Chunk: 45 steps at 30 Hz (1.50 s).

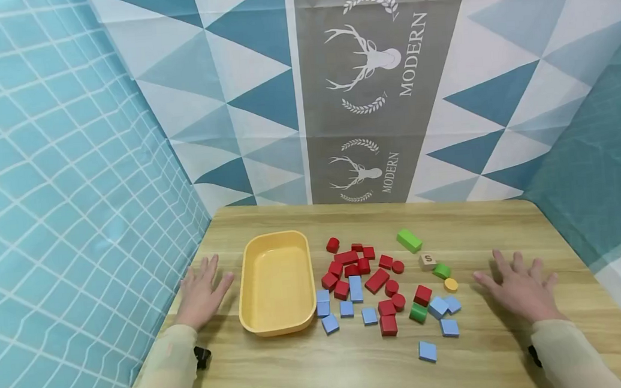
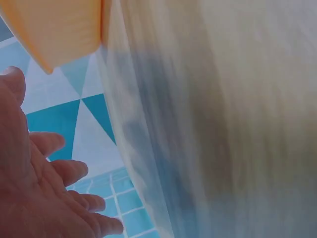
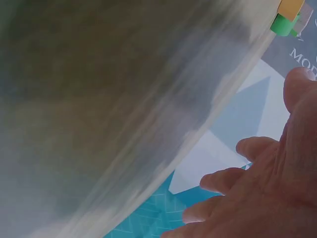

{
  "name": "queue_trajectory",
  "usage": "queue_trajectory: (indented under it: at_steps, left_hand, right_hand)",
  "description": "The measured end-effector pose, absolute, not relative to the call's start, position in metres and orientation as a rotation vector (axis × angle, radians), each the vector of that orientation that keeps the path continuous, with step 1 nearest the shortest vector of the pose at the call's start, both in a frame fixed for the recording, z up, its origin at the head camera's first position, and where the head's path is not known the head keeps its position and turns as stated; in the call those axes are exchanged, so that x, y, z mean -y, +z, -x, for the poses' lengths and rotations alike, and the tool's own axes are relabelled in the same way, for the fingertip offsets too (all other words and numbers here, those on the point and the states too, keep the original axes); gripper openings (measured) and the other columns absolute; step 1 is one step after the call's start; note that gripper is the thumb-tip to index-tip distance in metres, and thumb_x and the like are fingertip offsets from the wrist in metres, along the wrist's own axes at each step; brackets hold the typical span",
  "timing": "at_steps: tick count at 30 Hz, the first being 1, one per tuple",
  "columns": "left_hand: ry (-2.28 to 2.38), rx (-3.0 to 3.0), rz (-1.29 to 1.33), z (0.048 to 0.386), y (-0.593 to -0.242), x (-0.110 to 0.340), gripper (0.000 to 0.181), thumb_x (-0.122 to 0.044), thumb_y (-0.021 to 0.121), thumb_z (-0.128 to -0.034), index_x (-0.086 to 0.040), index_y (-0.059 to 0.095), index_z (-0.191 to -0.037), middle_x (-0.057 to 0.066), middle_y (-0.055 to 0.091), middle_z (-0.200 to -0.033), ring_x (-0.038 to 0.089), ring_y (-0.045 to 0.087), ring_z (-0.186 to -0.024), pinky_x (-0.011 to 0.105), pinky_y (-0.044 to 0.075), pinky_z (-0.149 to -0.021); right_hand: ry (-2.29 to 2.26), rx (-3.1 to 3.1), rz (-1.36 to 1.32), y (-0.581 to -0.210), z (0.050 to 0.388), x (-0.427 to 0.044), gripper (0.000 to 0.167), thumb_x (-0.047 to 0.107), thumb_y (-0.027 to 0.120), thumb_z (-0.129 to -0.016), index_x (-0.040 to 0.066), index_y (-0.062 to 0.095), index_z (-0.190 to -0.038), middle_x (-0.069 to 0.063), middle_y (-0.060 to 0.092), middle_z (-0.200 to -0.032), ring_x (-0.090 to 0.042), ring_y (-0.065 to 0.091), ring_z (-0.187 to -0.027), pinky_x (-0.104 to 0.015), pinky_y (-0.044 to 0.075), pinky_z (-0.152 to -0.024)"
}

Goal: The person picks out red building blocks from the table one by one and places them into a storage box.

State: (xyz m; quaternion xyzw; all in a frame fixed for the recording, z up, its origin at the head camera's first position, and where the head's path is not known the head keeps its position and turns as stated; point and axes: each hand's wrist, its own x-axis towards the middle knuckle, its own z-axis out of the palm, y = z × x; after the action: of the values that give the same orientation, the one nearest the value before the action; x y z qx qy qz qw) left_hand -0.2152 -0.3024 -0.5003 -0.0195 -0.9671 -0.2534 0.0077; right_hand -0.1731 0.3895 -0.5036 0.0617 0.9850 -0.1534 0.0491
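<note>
My left hand (image 1: 201, 295) is spread palm down at the left side of the table, beside a yellow plastic tray (image 1: 245, 283), and holds nothing. In the left wrist view its fingers (image 2: 52, 144) are apart, with the tray's wall (image 2: 64, 29) above them. At the right side my right hand (image 1: 522, 287) is likewise spread and holds nothing; nearest to it are a yellow disc (image 1: 451, 285) and some blue blocks (image 1: 449, 328). Red blocks (image 1: 377, 280), a green block (image 1: 409, 240) and a wooden letter cube (image 1: 427, 261) lie scattered between the tray and the right hand.
A wood-grain table (image 1: 367, 382) carries everything. Patterned cloth (image 1: 260, 89) hangs behind it, with a blue checked sheet (image 1: 71, 174) along the left edge and a teal sheet (image 1: 602, 185) along the right. A dark strap piece (image 1: 203, 358) shows at the left wrist.
</note>
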Motion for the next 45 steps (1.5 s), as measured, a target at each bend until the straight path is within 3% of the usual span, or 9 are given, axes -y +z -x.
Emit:
queue_trajectory:
  at_steps: [5,9,12,17,20,27,33,40,45]
  left_hand:
    - [-0.996,3.010,0.061,0.216,-0.500,0.297,0.082,-0.060,0.037,-0.1126,-0.006,0.017,-0.172,0.031,0.022,-0.173,0.061,0.033,-0.152,0.074,0.026,-0.124]
    - [-1.327,2.958,0.022,0.213,-0.501,0.286,0.083,-0.058,0.044,-0.1117,-0.009,0.016,-0.172,0.029,0.038,-0.168,0.044,0.072,-0.110,0.052,0.059,-0.100]
    - [-1.616,2.870,-0.034,0.211,-0.503,0.277,0.082,-0.055,0.048,-0.1116,-0.011,0.017,-0.173,0.027,0.041,-0.167,0.029,0.071,-0.096,0.035,0.060,-0.082]
    - [-1.803,2.762,-0.058,0.213,-0.512,0.258,0.078,-0.052,0.054,-0.1106,-0.007,0.028,-0.169,0.023,0.044,-0.167,0.034,0.059,-0.140,0.036,0.056,-0.107]
    - [-1.902,2.692,-0.093,0.218,-0.520,0.248,0.077,-0.052,0.058,-0.1088,-0.006,0.035,-0.167,0.020,0.044,-0.167,0.034,0.052,-0.148,0.041,0.050,-0.117]
    - [-2.136,2.521,-0.208,0.218,-0.533,0.242,0.078,-0.052,0.063,-0.1063,-0.010,0.037,-0.167,0.019,0.049,-0.164,0.023,0.065,-0.129,0.026,0.060,-0.097]
    - [-2.271,2.427,-0.181,0.216,-0.534,0.244,0.070,-0.048,0.065,-0.1065,-0.016,0.042,-0.165,0.024,0.059,-0.151,0.018,0.077,-0.096,0.038,0.066,-0.075]
    - [-2.294,2.425,-0.103,0.220,-0.534,0.241,0.068,-0.043,0.062,-0.1087,-0.015,0.040,-0.166,0.027,0.058,-0.152,0.017,0.076,-0.100,0.039,0.066,-0.080]
    - [-2.288,2.431,-0.103,0.221,-0.535,0.237,0.067,-0.041,0.062,-0.1088,-0.015,0.040,-0.166,0.027,0.057,-0.154,0.016,0.075,-0.103,0.037,0.066,-0.082]
  right_hand:
    - [-0.421,-3.022,-0.118,-0.500,0.176,-0.384,0.101,0.075,0.035,-0.106,-0.005,0.020,-0.166,-0.051,0.017,-0.160,-0.078,0.011,-0.143,-0.092,0.012,-0.108]
    - [-0.481,-3.023,-0.056,-0.490,0.179,-0.374,0.096,0.067,0.045,-0.108,-0.014,0.033,-0.159,-0.046,0.040,-0.154,-0.070,0.038,-0.138,-0.083,0.036,-0.107]
    - [-0.552,-3.031,-0.007,-0.481,0.182,-0.360,0.083,0.058,0.054,-0.109,-0.011,0.044,-0.155,-0.041,0.052,-0.149,-0.064,0.052,-0.132,-0.077,0.047,-0.102]
    - [-0.621,-3.046,0.123,-0.471,0.189,-0.330,0.056,0.038,0.066,-0.107,-0.004,0.062,-0.143,-0.034,0.066,-0.137,-0.054,0.066,-0.119,-0.067,0.057,-0.092]
    - [-0.637,-3.038,0.183,-0.468,0.193,-0.311,0.043,0.029,0.071,-0.104,0.000,0.069,-0.135,-0.027,0.074,-0.124,-0.043,0.071,-0.108,-0.059,0.061,-0.087]
    - [-0.609,-2.955,0.397,-0.474,0.208,-0.257,0.030,0.025,0.078,-0.100,0.006,0.074,-0.123,-0.009,0.077,-0.108,-0.019,0.068,-0.088,-0.044,0.064,-0.081]
    - [-0.459,-2.945,0.441,-0.480,0.231,-0.229,0.022,0.023,0.080,-0.098,0.010,0.076,-0.115,-0.006,0.078,-0.107,-0.019,0.070,-0.089,-0.047,0.064,-0.089]
    - [-0.367,-2.895,0.511,-0.480,0.251,-0.220,0.016,0.017,0.081,-0.096,0.012,0.066,-0.092,0.000,0.064,-0.080,-0.016,0.057,-0.071,-0.034,0.054,-0.070]
    - [-0.336,-2.914,0.474,-0.478,0.250,-0.219,0.016,0.014,0.079,-0.097,0.012,0.065,-0.090,0.000,0.062,-0.078,-0.017,0.056,-0.070,-0.034,0.055,-0.069]
